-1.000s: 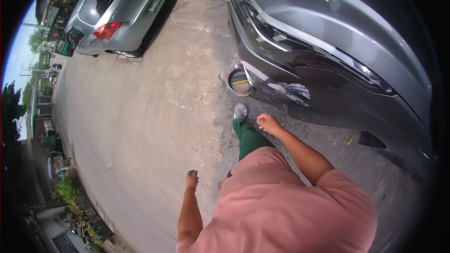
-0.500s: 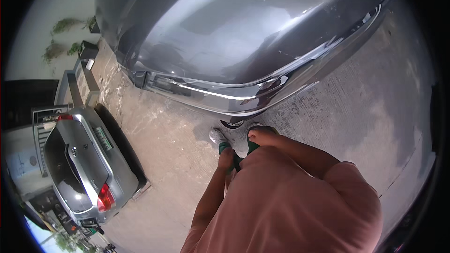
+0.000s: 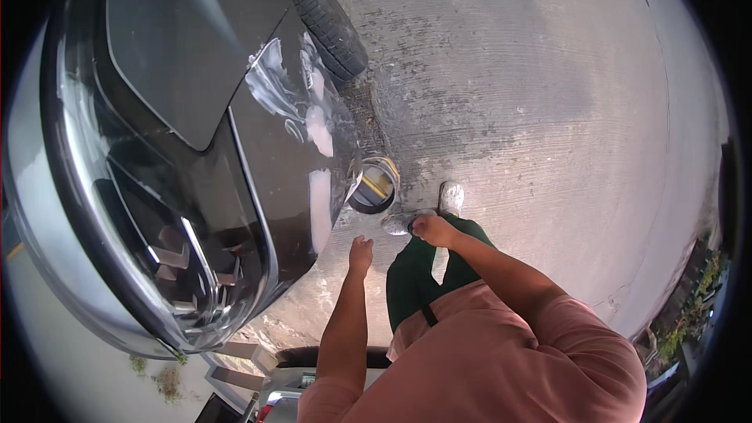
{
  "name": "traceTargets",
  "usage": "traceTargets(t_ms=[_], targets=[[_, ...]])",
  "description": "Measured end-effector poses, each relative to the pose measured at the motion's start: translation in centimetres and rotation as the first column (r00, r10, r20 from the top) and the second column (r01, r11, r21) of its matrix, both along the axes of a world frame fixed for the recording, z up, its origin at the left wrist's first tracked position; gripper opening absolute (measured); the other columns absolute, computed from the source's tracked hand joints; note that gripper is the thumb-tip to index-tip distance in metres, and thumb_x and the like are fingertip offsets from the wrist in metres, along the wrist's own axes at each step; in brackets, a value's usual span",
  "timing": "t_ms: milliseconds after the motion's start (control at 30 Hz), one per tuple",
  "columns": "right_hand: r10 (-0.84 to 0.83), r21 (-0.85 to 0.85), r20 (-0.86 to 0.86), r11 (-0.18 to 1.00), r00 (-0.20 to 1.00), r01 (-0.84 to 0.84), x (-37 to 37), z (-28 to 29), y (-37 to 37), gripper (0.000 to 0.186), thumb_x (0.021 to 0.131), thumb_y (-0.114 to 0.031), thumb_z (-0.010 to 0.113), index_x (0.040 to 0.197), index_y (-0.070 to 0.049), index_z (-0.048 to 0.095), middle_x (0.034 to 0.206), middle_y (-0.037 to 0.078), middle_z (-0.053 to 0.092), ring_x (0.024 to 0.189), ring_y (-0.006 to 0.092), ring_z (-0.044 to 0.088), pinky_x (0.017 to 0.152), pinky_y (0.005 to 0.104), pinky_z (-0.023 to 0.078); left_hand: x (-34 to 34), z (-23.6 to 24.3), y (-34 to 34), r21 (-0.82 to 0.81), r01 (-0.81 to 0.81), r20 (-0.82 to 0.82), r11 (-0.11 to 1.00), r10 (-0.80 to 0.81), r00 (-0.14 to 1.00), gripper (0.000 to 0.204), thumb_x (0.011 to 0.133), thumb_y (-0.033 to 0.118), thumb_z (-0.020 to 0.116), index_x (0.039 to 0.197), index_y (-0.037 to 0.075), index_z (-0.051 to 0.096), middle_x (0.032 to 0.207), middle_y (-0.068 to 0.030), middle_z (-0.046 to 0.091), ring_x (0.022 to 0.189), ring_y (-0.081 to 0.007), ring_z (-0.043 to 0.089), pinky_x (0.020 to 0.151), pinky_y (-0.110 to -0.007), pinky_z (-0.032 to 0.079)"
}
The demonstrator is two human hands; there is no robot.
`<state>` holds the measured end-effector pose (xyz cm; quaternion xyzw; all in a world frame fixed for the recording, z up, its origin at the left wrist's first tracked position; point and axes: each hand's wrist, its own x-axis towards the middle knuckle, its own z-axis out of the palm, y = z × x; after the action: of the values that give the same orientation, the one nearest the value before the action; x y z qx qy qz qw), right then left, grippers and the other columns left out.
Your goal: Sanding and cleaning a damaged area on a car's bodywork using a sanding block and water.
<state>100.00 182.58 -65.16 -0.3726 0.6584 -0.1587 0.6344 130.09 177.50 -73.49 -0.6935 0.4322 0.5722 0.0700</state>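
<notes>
My left hand hangs in the air beside the dark grey car, its fingers loosely bent and apart, with nothing seen in it. In front of my dark green trousers, my right hand has its fingers curled in; whatever they hold, if anything, is hidden. Neither hand touches the car. A pale pinkish patch marks the car's lower side close to my left hand. Farther along, a whitish smeared patch lies near the tyre. On the ground by the car stands a round bucket with something yellow inside.
My shoes stand on rough concrete that stretches to the right. At the bottom, part of another vehicle shows behind me. A pale wall with some plants lies at the lower left.
I have turned and moved along the car, so its patched side, tyre and the bucket now show. The other vehicle has shifted to the lower edge. My left hand now reaches out from my body.
</notes>
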Motion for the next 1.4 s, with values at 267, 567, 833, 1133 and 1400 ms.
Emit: traceTargets(t_ms=[267,567,833,1133,1400], targets=[[-0.435,0.135,0.052,0.895,0.899,0.425,2.8,-17.4,6.8,0.029,0.093,-0.027,0.063,0.109,-0.002,0.067,0.097,0.024,0.071,0.096,0.0442,0.067,0.084,0.0481,0.052,-4.0,-20.3,-5.0,0.133,-0.560,0.009,0.818,0.564,0.826,0.053,0.097,0.029,0.061,0.144,0.012,0.042,0.128,-0.0078,0.056,0.118,-0.0194,0.052,0.104,-0.042,0.041],[-0.557,0.264,0.103,0.814,0.824,0.517,6.0,-28.1,8.1,0.029,0.093,-0.020,0.064,0.115,-0.001,0.063,0.107,0.023,0.067,0.101,0.0395,0.066,0.087,0.0445,0.052,-2.5,-38.0,-6.5,0.289,-0.688,-0.242,0.666,0.746,0.621,0.044,0.083,0.025,0.063,0.124,0.011,0.058,0.123,-0.0085,0.064,0.119,-0.0248,0.059,0.106,-0.043,0.043],[-0.546,0.208,0.123,0.831,0.829,0.516,8.6,-28.0,6.0,0.034,0.094,-0.021,0.068,0.121,0.000,0.062,0.112,0.020,0.069,0.097,0.0291,0.070,0.084,0.0368,0.054,-2.6,-35.9,-7.1,0.273,-0.628,-0.109,0.729,0.672,0.732,0.042,0.083,0.020,0.070,0.122,0.008,0.059,0.115,-0.0046,0.067,0.100,-0.0247,0.067,0.084,-0.039,0.054],[-0.619,0.232,0.200,0.783,0.760,0.577,10.6,-28.5,3.8,0.042,0.095,-0.022,0.069,0.128,0.001,0.059,0.119,0.018,0.068,0.098,0.0246,0.068,0.088,0.0356,0.053,-3.3,-25.5,-4.9,-0.114,-0.479,-0.042,0.870,0.478,0.878,0.059,0.085,0.027,0.080,0.134,0.011,0.051,0.124,-0.0076,0.062,0.106,-0.0196,0.062,0.070,-0.033,0.053],[-0.641,0.265,0.207,0.764,0.739,0.588,9.9,-28.5,4.2,0.041,0.096,-0.020,0.068,0.129,0.002,0.058,0.120,0.017,0.067,0.101,0.0237,0.067,0.089,0.0352,0.053,-6.1,-28.5,-7.3,-0.393,0.597,0.376,0.700,-0.469,0.799,0.078,0.079,0.022,0.081,0.145,0.003,0.044,0.144,-0.0266,0.043,0.131,-0.0423,0.045,0.115,-0.052,0.032]])
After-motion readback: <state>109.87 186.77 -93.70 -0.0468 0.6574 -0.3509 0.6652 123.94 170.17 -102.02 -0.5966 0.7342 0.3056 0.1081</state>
